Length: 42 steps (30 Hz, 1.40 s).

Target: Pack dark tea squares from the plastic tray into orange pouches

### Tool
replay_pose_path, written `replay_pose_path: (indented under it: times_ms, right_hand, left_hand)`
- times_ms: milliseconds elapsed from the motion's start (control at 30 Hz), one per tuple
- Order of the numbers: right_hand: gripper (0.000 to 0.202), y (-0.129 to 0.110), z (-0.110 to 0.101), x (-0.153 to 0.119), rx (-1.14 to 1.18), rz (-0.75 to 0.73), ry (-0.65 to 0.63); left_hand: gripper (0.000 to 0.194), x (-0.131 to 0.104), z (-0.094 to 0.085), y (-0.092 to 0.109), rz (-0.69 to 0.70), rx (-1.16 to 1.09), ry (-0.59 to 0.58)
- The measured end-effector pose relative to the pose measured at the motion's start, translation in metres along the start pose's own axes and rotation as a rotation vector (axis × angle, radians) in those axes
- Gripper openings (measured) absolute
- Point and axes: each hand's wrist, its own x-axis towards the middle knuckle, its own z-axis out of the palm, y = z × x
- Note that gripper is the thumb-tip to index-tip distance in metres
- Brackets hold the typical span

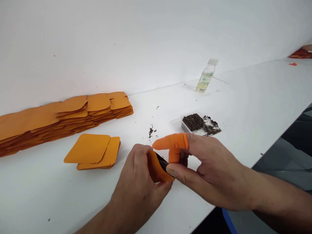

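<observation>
white tabletop, bottle beyond hands

Left hand wrapped around an orange packet, its mouth spread; a dark piece sits in the opening. Right hand pinches the dark piece at the packet's edge, two fingers in orange covers, index extended. White counter: small stack of orange packets to the left; behind it, a long overlapping row of orange packets along the wall. Beyond the right hand, a clear tray of dark strips, loose scraps at its right side. Farther back, a capped bottle, pale yellow liquid inside.
</observation>
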Motion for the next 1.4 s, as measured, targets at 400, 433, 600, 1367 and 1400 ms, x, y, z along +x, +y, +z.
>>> replay_pose_path:
  times_ms: [400,433,600,1367,1400]
  right_hand:
    - [0.046,0.004,0.009,0.001,0.184,0.213,0.100]
    - [0.047,0.004,0.009,0.003,0.217,0.252,0.045]
    - [0.052,0.011,0.011,0.022,0.438,0.449,-0.201]
    - [0.023,0.032,0.028,0.016,0.284,0.211,0.013]
    - [0.024,0.033,0.029,0.016,0.255,0.199,0.003]
  left_hand:
    - [0.047,-0.002,-0.001,0.003,-0.041,-0.071,0.042]
    - [0.047,-0.002,-0.001,0.003,-0.026,-0.062,0.046]
    - [0.048,-0.007,0.002,0.001,-0.045,-0.041,0.032]
    - [0.033,-0.001,-0.013,0.000,-0.394,-0.633,-0.133]
    - [0.032,0.001,-0.014,-0.001,-0.404,-0.661,-0.177]
